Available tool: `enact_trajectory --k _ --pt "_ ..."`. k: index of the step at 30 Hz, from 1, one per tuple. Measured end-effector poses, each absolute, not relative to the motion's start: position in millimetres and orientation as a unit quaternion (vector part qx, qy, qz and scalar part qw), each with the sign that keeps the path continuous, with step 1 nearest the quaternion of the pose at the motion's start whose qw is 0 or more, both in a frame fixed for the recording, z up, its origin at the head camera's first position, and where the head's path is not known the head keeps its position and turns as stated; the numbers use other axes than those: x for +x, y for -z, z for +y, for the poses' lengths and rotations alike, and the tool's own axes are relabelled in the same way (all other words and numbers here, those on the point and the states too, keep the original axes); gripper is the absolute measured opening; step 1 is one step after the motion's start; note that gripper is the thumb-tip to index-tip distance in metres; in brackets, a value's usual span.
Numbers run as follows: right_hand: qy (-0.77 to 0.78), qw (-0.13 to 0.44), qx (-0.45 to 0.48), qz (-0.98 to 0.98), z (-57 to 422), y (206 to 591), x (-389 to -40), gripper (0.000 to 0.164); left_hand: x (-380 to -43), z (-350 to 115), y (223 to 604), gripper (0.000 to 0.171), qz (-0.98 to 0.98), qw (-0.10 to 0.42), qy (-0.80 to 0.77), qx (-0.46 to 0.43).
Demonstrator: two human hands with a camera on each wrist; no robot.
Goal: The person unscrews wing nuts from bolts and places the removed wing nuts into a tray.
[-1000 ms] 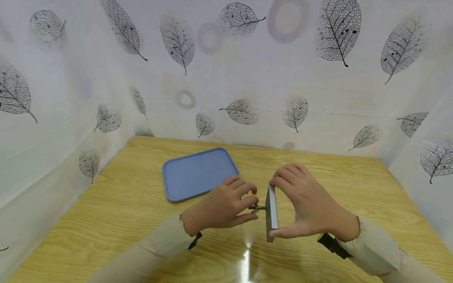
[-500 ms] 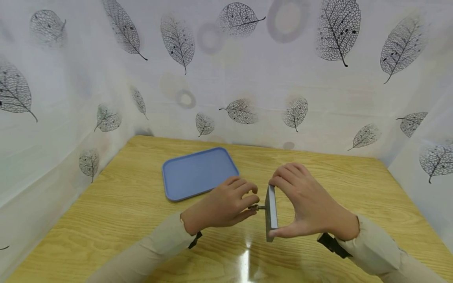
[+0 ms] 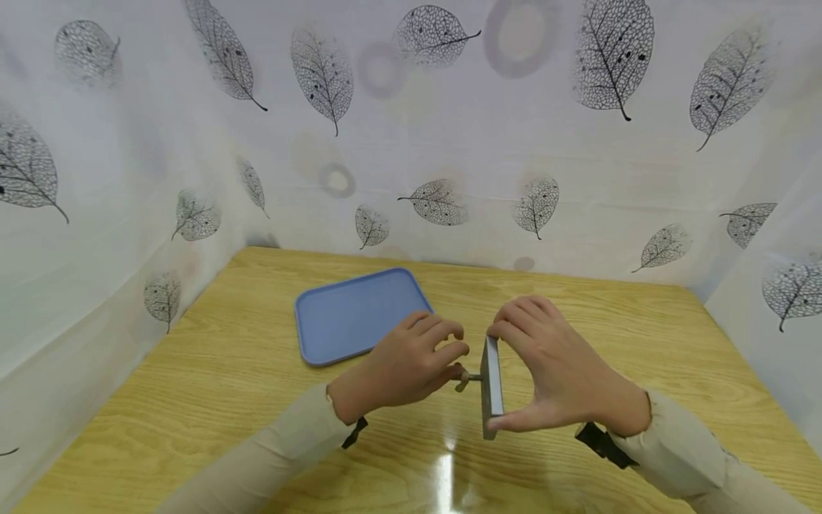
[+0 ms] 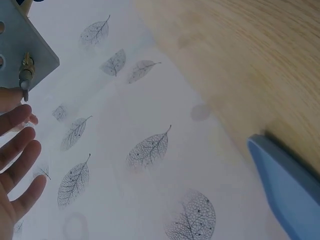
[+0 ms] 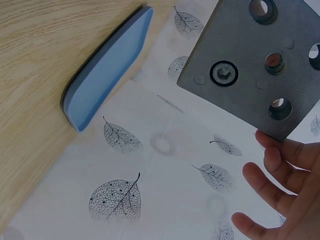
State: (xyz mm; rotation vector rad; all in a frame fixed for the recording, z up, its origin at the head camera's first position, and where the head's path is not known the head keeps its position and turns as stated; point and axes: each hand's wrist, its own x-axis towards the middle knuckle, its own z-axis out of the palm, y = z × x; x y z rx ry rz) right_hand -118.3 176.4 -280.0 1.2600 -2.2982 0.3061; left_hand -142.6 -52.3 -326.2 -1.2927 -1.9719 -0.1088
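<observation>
A grey square metal plate [image 3: 493, 385] stands on edge in the head view, held between the thumb and fingers of my right hand [image 3: 565, 371]. The right wrist view shows the plate [image 5: 245, 65] with several round holes and a hex-socket bolt head [image 5: 223, 73] in one of them. From its left face the bolt sticks out, carrying a brass-coloured wing nut [image 3: 462, 380]. My left hand [image 3: 407, 360] is at the bolt's end, thumb against the wing nut and the other fingers loosely bent apart from it. In the left wrist view the bolt tip [image 4: 25, 85] lies by those fingers [image 4: 22, 145].
A blue tray [image 3: 359, 314] lies on the wood-grain table [image 3: 225, 371] behind my left hand. White curtains [image 3: 449, 143] with a leaf print hang around the back and sides of the table.
Half a second ago my left thumb and index finger were around the wing nut; now they are parted, with the hand slightly higher. The wing nut has turned. The right hand and plate stay put.
</observation>
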Motion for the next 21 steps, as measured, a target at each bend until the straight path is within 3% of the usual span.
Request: enact_trajectory --k 7,15,21 --pt "-0.113 0.245 0.460 -0.846 177.3 280.4 -117.9 0.080 -141.8 -51.1 327.4 0.017 -0.764 0.365 0.054 -0.530" --pt "-0.113 0.247 0.461 -0.845 178.0 281.2 -118.7 0.079 -141.8 -54.1 329.4 0.030 -0.772 0.311 0.049 -0.552" --pt "-0.114 0.248 0.461 -0.844 178.8 281.2 -118.9 0.079 -141.4 -54.4 330.0 0.024 -0.783 0.294 0.050 -0.546"
